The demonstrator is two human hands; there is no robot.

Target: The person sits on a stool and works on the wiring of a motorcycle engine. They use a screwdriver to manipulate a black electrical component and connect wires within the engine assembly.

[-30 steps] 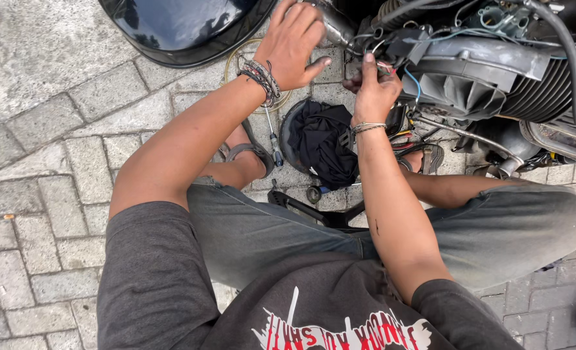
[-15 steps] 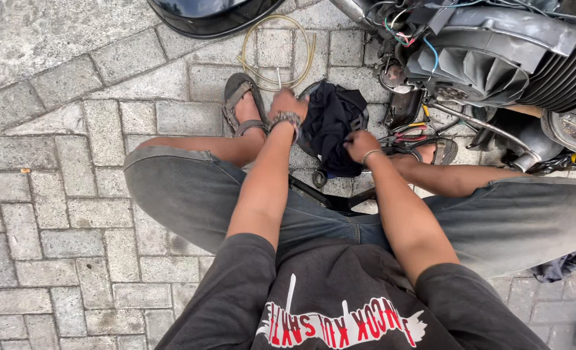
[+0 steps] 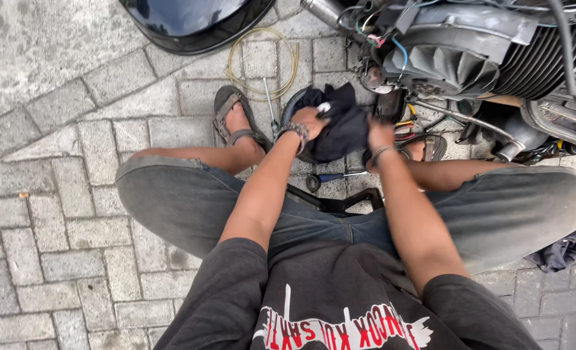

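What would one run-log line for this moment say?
left hand: on black cloth | right hand: at cloth's right edge | cloth: lying in round dish on paving | screwdriver: below it | engine: beside

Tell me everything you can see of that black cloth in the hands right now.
The black cloth is a soft, crumpled rag, dull and dark, bunched in loose folds. It lies in a dark round dish on the paving, below the engine. The left hand presses on its left side, with a small pale object at the fingertips; the right hand holds its right edge. Whether either grip is closed on it is unclear.
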